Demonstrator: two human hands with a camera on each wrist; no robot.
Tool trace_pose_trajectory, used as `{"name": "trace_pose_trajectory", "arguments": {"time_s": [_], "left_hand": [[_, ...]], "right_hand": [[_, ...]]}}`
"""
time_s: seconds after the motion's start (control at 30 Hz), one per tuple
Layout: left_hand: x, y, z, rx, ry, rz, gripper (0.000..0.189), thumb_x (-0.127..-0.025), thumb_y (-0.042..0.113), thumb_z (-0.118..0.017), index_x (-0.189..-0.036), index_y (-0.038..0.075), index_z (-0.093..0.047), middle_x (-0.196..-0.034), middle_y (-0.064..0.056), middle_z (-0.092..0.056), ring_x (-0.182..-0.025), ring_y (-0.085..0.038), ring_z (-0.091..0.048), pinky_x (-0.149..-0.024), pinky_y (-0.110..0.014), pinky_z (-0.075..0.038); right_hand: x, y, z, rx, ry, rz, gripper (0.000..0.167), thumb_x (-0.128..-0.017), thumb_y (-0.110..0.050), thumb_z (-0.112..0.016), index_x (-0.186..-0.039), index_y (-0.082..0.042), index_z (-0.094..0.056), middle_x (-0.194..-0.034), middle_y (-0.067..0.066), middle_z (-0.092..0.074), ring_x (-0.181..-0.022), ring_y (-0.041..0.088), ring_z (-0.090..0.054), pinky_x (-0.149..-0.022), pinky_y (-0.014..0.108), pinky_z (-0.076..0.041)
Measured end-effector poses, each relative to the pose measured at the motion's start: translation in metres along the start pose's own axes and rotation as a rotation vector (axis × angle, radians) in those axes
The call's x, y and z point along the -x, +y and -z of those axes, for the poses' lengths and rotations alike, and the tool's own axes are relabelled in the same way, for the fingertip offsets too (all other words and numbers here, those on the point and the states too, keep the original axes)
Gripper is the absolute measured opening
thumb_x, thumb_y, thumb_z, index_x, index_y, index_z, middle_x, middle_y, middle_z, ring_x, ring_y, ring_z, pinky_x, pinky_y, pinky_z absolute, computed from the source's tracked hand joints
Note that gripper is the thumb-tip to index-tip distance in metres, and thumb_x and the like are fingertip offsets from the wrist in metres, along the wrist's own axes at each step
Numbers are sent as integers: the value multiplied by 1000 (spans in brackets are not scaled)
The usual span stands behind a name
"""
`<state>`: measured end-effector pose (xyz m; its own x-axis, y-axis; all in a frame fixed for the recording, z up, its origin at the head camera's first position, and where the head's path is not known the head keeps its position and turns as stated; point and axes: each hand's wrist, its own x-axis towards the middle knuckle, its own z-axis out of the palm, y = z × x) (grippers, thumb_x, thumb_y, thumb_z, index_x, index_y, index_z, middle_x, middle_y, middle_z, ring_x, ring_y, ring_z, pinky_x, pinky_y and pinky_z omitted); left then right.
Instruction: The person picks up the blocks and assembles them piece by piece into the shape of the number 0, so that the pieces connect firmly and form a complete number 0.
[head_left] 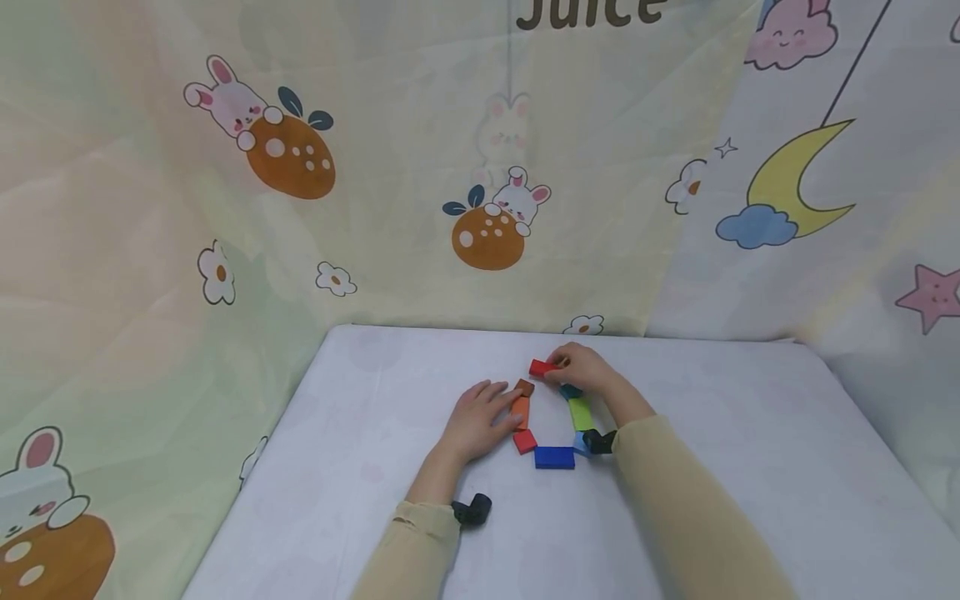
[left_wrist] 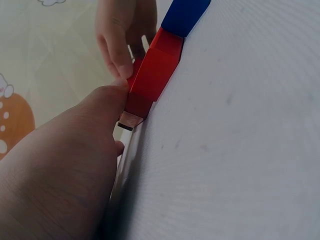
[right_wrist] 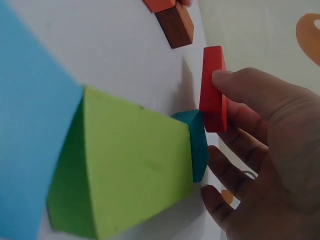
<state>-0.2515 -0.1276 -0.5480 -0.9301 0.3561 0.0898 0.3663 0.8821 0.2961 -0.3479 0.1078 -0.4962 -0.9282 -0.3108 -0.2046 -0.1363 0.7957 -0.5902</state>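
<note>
Wooden blocks stand in a ring with a gap at the far side. My right hand (head_left: pixel 588 372) pinches a red rectangular block (right_wrist: pixel 213 90) between thumb and fingers, close beside the teal block (right_wrist: pixel 194 142). My left hand (head_left: pixel 474 423) lies along the ring's left side, its extended fingers touching the orange block (head_left: pixel 521 410) and brown block (head_left: pixel 525 387). A second red block (head_left: pixel 525 442) sits nearer me, next to the dark blue block (head_left: pixel 554 457). The right side holds a lime green block (head_left: pixel 580 414) and a light blue block (head_left: pixel 581 444), partly hidden by the wrist camera.
Everything stands on a white-covered table (head_left: pixel 337 467). Behind it hangs a printed cloth (head_left: pixel 405 150) with rabbits, a moon and flowers. A black wrist camera (head_left: pixel 472 510) is worn on the left wrist, another (head_left: pixel 600 442) on the right, close to the light blue block.
</note>
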Motion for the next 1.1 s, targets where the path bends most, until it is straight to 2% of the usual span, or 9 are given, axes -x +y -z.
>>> {"name": "trace_pose_trajectory", "arguments": {"time_s": [0.27, 0.5, 0.97, 1.1], "left_hand": [[0, 0, 1, -3, 3, 5, 56, -97, 60, -45, -150, 40, -40, -156, 4, -42, -148, -27, -31, -119, -50, -29], [-1, -2, 0, 12, -10, -13, 56, -99, 60, -42, -150, 39, -39, -157, 4, -40, -148, -26, -29, -121, -49, -27], [-2, -1, 0, 22, -20, -4, 56, -98, 60, -42, -150, 40, -39, -157, 4, -40, -149, -26, -29, -121, -49, -27], [-1, -1, 0, 23, -22, -2, 56, -98, 60, -43, -150, 40, -38, -157, 4, -39, -149, -26, -28, -121, -49, -27]], "right_hand": [[5, 1, 1, 11, -19, 20, 30, -90, -29, -71, -116, -15, -69, -117, 8, -63, -103, 25, -56, -94, 43, -53], [3, 6, 0, 26, -32, 14, 30, -90, -29, -72, -118, -17, -69, -122, 8, -61, -110, 26, -54, -99, 46, -50], [1, 10, 0, 52, -58, 45, 26, -90, -27, -72, -115, -19, -71, -120, 6, -62, -110, 25, -53, -99, 45, -49], [3, 12, -1, 36, -57, 59, 33, -91, -33, -69, -122, -18, -68, -127, 8, -61, -116, 27, -52, -102, 49, -47]]}}
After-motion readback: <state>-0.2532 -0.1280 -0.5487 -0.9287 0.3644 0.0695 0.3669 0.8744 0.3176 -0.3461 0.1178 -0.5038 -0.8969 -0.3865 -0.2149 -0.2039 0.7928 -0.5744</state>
